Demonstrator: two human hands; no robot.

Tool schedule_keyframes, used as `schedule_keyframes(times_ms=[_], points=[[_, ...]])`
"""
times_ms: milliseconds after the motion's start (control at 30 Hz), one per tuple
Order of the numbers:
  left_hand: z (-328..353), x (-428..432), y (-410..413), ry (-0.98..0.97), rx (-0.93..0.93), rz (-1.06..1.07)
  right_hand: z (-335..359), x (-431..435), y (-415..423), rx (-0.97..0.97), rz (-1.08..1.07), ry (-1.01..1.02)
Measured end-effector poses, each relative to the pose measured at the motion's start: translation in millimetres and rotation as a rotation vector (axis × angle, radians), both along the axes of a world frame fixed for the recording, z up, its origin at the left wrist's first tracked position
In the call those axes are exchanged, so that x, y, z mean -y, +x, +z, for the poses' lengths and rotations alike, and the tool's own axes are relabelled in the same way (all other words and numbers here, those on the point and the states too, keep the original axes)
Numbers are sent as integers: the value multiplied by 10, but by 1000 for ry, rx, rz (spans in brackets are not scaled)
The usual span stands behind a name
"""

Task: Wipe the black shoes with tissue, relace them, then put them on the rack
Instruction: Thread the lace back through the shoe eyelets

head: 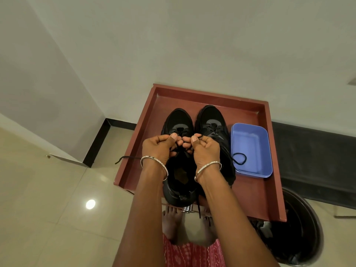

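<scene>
A blue plastic tub point(250, 143), rectangular with rounded corners, stands just beside the right black shoe point(212, 116) on a red-brown top point(256, 197) with a raised rim. A dark round bin point(300, 228) stands on the glossy beige floor tiles point(48, 209), partly under the near right corner of the top. Both shoes stand side by side on the top, toes toward the wall.

The left hand point(161, 146) and the right hand point(204, 149) are over the left black shoe point(179, 120) and hide its middle part. The fingers of each hand are curled and pinch the thin black lace point(119, 159) against the thumb. One end of the lace trails over the left rim. A loop of cord point(234, 160) from the right shoe lies over the edge of the tub. Which eyelets are threaded, I cannot tell. A thin metal bangle point(154, 158) circles each wrist.
</scene>
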State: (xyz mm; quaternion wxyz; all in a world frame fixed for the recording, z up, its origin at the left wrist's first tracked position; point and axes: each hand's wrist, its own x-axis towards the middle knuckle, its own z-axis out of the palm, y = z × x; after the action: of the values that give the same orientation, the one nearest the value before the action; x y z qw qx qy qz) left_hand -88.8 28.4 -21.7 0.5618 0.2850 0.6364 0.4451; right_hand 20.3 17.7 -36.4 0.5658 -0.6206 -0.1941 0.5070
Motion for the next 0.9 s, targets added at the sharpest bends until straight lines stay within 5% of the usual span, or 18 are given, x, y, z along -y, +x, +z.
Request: schedule_keyframes(times_ms=[400, 733, 900], points=[[61, 25, -53, -29, 226, -122, 5, 4, 38, 59, 87, -18], [34, -2, -16, -29, 94, -178, -13, -5, 96, -162, 208, 55], [28, 9, -25, -1, 85, -143, -11, -4, 113, -86, 316, 67]])
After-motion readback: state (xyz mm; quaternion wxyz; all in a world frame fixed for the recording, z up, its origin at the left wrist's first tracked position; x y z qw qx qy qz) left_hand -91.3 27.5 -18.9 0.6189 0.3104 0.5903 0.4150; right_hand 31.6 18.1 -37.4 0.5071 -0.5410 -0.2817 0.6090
